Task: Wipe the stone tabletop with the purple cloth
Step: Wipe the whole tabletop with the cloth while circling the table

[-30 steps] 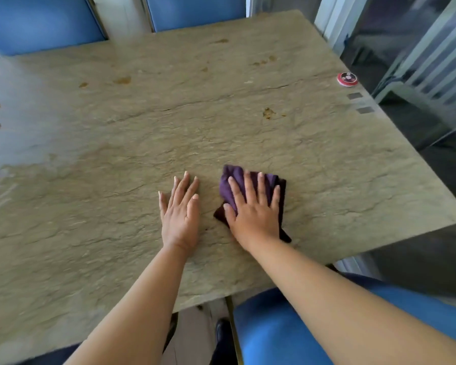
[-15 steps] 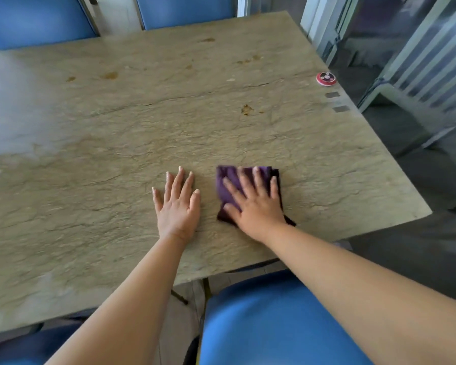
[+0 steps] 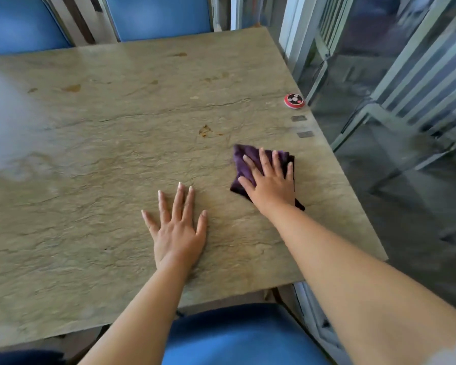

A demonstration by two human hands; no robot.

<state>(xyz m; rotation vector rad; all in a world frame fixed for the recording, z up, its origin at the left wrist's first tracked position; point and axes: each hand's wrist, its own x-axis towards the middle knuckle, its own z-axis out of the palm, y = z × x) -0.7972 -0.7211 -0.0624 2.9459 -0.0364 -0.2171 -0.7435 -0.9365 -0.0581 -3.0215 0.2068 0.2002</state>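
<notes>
Purple cloth [image 3: 244,164] lies flat on stone tabletop [image 3: 103,167] under right hand [image 3: 270,184].

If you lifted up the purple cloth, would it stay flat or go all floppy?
Probably floppy: the purple cloth lies folded and creased under the right hand. It looks thin, so likely light. It probably slides easily on the stone tabletop.

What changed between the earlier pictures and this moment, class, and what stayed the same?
The right hand, flat on the purple cloth, slid it away from the left hand, rightward towards the table's edge. The left hand stayed flat on the stone; nothing was gripped or released. The red disc stayed put.
</notes>
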